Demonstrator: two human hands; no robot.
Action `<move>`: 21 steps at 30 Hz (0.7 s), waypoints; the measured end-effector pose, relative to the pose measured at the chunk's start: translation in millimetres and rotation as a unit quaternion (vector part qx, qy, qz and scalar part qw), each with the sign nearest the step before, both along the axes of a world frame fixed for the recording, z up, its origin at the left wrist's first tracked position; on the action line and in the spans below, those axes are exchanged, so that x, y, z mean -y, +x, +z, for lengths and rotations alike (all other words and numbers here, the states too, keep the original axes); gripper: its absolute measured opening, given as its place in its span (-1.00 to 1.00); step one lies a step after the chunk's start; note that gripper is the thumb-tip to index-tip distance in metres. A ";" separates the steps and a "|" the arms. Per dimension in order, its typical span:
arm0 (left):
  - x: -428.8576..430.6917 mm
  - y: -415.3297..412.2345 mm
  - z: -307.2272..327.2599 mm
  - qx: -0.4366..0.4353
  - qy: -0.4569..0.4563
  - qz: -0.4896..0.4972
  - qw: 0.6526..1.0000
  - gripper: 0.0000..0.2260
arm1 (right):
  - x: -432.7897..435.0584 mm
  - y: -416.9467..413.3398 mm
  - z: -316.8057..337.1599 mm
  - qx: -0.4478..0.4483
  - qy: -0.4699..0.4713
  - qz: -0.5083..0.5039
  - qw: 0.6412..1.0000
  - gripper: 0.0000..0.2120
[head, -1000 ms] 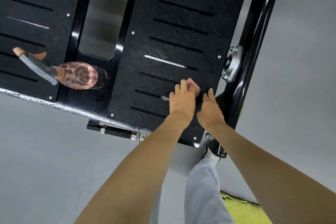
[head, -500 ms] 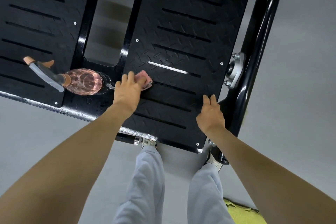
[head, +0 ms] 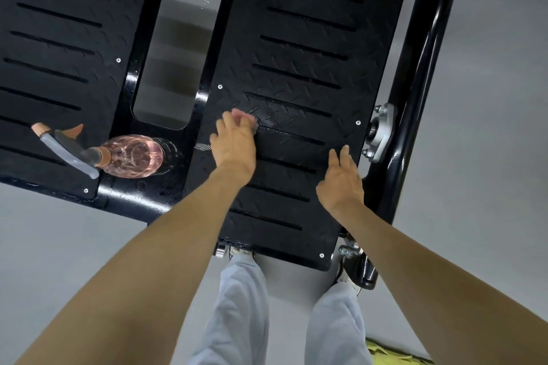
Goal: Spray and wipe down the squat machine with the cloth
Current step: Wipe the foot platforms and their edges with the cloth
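Hands both lay flat on the right footplate (head: 296,74): left hand (head: 234,148) pressed the pink cloth (head: 241,114) down, right hand (head: 341,181) rested open, bracing. A careless leftward wipe could knock the nearby spray bottle (head: 130,155).

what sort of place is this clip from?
Most likely a gym. A slotted black diamond-plate footplate sits on a heavy black steel frame over a plain grey floor. A spray bottle stands on the machine, and the left hand presses a pink cloth on the plate.
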State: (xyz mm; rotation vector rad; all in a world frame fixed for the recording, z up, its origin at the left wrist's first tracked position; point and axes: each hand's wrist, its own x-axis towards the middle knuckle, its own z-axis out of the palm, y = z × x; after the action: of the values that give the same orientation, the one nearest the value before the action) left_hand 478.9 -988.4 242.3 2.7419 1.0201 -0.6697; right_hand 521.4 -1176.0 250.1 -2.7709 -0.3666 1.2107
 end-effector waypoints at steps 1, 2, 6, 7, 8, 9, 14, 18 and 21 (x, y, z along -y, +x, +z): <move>12.1 2.1 -1.1 0.002 -0.006 -0.012 1.000 -0.53 | 0.9 1.0 -0.3 -0.001 -0.001 -0.002 1.000 -0.29; 24.1 4.0 -1.7 0.005 -0.011 -0.032 0.999 -0.51 | 1.8 1.7 -0.3 -0.001 -0.001 -0.004 1.000 -0.29; 69.3 16.9 -3.1 0.019 -0.059 -0.113 0.992 -0.43 | 9.5 5.0 -1.5 0.006 -0.002 -0.009 1.000 -0.29; 79.8 20.9 -3.0 0.021 -0.075 -0.131 0.988 -0.42 | 11.9 5.4 -1.8 0.010 -0.001 -0.004 1.000 -0.29; 89.2 24.3 -2.8 0.023 -0.090 -0.149 0.984 -0.41 | 14.2 5.8 -2.2 0.013 0.001 0.001 1.000 -0.29; 97.7 26.5 -3.0 0.025 -0.103 -0.162 0.981 -0.40 | 16.5 6.2 -2.2 0.013 0.001 0.002 1.000 -0.29; 99.9 24.0 -3.6 0.020 -0.100 -0.213 0.972 -0.40 | 22.9 6.6 1.2 0.011 -0.002 0.010 1.000 -0.29; 56.9 16.3 -7.2 0.002 -0.048 -0.295 0.954 -0.38 | 20.7 7.7 2.5 0.008 -0.007 0.016 1.000 -0.29; 17.1 4.6 -5.9 -0.024 -0.014 -0.267 0.963 -0.35 | 16.3 10.1 2.5 0.006 -0.006 0.013 1.000 -0.29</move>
State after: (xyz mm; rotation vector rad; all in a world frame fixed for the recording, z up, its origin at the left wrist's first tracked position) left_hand 483.4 -1005.4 236.5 2.9988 0.2552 -0.8098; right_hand 531.5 -1192.3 252.6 -2.7937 -0.3984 1.2074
